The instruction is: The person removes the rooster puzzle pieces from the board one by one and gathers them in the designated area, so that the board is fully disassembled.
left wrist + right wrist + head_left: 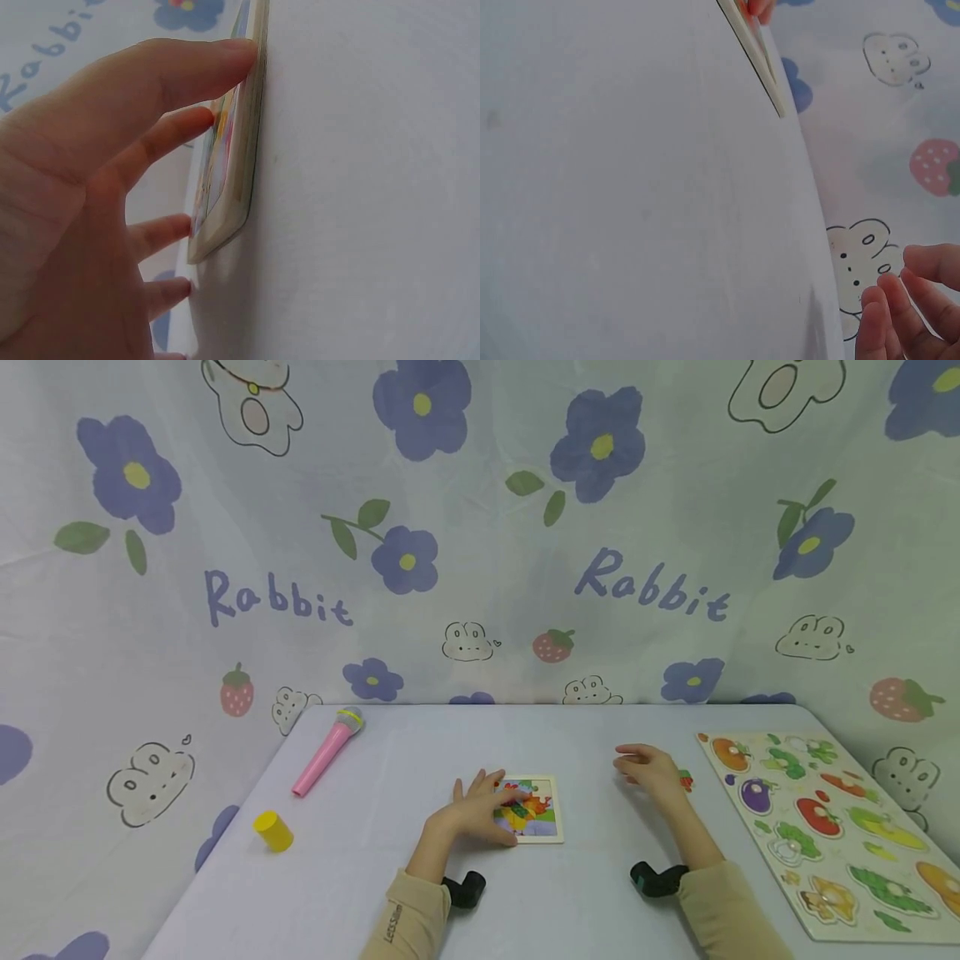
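Note:
A small square picture puzzle (551, 831) with a pale wooden frame lies on the white table, its colourful picture partly covered by my left hand (474, 814). The fingers of that hand are spread. In the left wrist view its thumb (202, 71) touches the near edge of the frame (238, 180), and another fingertip reaches the picture. My right hand (651, 770) hovers to the right of the puzzle, fingers loosely bent, holding nothing visible. Just beyond its wrist is a small red and green piece (686, 781), partly hidden.
At the right lies a large vegetable board (825, 860) with knobbed pieces. A pink toy microphone (326, 756) and a yellow cylinder (273, 832) are on the left side. Behind the table hangs a flower-and-rabbit patterned cloth (480, 527).

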A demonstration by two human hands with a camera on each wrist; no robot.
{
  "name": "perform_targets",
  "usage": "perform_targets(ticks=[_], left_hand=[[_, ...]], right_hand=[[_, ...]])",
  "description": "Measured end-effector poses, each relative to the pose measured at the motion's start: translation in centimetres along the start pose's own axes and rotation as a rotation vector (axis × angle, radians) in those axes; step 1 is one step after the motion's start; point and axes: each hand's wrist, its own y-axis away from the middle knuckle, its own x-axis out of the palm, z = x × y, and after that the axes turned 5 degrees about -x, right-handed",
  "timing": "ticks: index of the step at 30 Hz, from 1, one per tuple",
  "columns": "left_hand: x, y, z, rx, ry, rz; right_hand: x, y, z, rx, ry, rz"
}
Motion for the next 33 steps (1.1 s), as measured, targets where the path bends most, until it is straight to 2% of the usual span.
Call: perform_targets(ticks=[9, 14, 19, 33], left_hand=[[-0.1, 0.0, 0.0, -0.011, 0.003, -0.018], [-0.2, 0.0, 0.2, -0.023, -0.030, -0.025], [-0.4, 0.1, 0.5, -0.033, -0.020, -0.032], [-0.7, 0.2, 1.2, -0.071, -0.014, -0.038]], right_hand=[[2.2, -0.1, 0.4, -0.001, 0.019, 0.020], [3.4, -0.1, 0.7, -0.003, 0.006, 0.039], [4.4, 0.2, 1.1, 0.003, -0.020, 0.056], [6.7, 0.6, 1.6, -0.026, -0.035, 0.102]])
